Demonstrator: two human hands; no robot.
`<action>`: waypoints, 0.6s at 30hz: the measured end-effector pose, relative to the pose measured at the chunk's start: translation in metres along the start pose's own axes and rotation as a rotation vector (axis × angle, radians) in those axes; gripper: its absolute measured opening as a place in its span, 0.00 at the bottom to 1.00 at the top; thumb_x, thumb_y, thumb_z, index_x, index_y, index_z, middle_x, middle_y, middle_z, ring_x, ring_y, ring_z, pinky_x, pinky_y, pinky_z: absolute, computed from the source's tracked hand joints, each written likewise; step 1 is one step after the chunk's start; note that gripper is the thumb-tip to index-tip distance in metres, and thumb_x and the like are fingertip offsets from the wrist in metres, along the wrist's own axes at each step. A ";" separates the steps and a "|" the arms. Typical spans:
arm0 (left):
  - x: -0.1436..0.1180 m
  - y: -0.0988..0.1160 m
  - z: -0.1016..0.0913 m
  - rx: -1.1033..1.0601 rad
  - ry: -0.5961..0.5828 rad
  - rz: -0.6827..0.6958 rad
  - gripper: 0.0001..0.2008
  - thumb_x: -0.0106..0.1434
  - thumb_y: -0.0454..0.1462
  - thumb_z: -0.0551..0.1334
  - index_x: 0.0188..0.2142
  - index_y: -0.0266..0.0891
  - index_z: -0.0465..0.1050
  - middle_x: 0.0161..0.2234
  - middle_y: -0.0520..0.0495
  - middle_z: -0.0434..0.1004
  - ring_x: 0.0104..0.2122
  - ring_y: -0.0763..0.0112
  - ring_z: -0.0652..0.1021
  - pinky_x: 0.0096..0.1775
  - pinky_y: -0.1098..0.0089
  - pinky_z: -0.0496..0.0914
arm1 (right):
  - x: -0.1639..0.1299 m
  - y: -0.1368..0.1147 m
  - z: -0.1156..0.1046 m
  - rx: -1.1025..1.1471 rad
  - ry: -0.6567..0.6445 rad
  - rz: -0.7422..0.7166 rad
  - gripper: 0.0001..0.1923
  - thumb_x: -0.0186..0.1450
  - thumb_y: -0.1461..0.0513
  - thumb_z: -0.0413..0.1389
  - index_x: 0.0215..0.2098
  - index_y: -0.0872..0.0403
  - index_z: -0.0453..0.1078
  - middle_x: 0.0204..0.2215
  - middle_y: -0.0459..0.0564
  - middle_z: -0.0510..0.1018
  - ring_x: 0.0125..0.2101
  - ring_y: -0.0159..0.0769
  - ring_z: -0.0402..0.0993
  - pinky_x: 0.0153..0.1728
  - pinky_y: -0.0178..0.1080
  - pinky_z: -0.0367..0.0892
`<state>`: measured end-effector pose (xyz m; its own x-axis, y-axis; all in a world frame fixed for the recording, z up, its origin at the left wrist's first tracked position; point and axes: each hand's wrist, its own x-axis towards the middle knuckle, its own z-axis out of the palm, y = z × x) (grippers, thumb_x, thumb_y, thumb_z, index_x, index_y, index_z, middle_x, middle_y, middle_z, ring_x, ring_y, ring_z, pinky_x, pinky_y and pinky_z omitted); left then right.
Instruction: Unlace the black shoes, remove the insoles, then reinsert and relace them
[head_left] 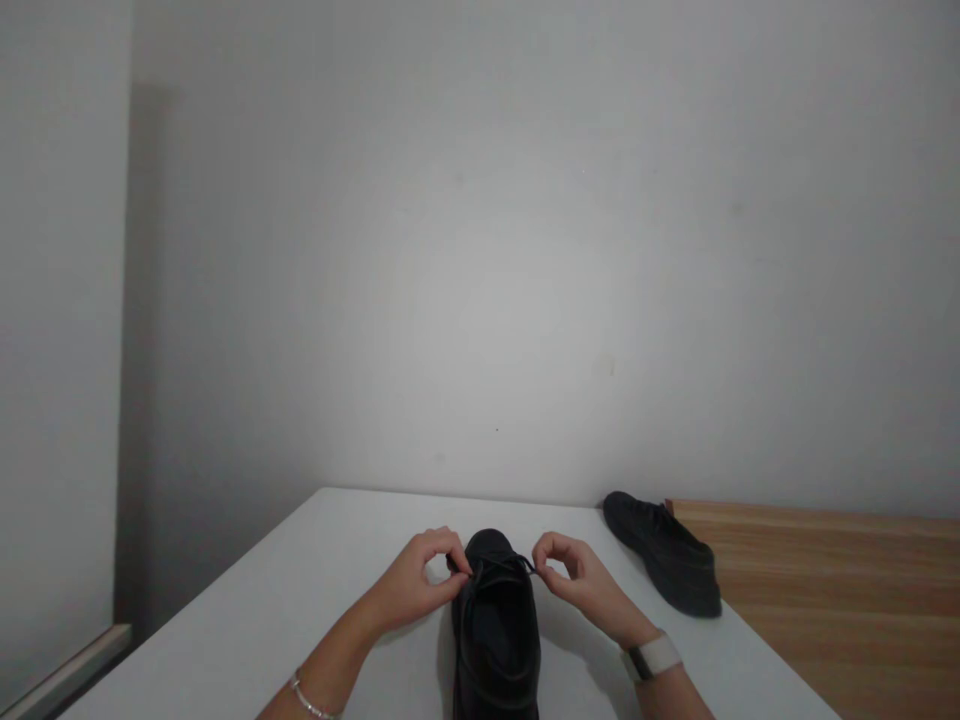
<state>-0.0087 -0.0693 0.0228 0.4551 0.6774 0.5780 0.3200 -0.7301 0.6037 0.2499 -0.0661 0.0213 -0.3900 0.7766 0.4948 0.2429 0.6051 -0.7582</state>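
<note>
A plain black shoe (495,630) with black laces (501,570) is seen on a pale grey-white table (315,590). A second shoe (664,552), equally black and unpatterned, is seen farther off. A light wood grain in warm brown is shown by the board (840,600) alongside. A silver bracelet (309,700) and a white watch strap (658,655) are worn. The wall (525,250) is painted plain grey-white.

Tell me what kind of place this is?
Probably a plain indoor room, not a workshop: a bare grey wall, a white table beside a wooden surface, and black shoes being laced.
</note>
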 end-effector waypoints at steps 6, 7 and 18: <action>-0.001 0.011 -0.003 0.132 0.059 0.096 0.04 0.57 0.35 0.63 0.27 0.38 0.74 0.34 0.45 0.72 0.39 0.65 0.70 0.44 0.66 0.61 | -0.001 -0.003 0.002 0.064 0.017 -0.006 0.08 0.60 0.59 0.57 0.26 0.55 0.67 0.26 0.46 0.70 0.31 0.36 0.66 0.37 0.38 0.61; -0.001 0.012 -0.004 0.158 0.063 0.087 0.04 0.56 0.35 0.64 0.27 0.39 0.75 0.35 0.45 0.72 0.39 0.65 0.70 0.44 0.66 0.61 | -0.002 -0.004 0.002 0.079 0.017 -0.002 0.08 0.60 0.59 0.57 0.26 0.55 0.67 0.26 0.47 0.70 0.31 0.36 0.66 0.36 0.38 0.61; 0.002 0.037 -0.001 0.139 -0.005 -0.127 0.05 0.56 0.33 0.61 0.28 0.39 0.77 0.27 0.48 0.76 0.28 0.70 0.73 0.33 0.72 0.64 | -0.010 -0.001 0.010 0.203 0.162 0.058 0.10 0.59 0.55 0.59 0.28 0.54 0.69 0.28 0.48 0.73 0.32 0.36 0.67 0.37 0.39 0.61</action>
<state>0.0034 -0.0949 0.0466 0.4074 0.7650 0.4988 0.4872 -0.6441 0.5897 0.2448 -0.0764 0.0131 -0.2290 0.8371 0.4969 0.0715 0.5235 -0.8490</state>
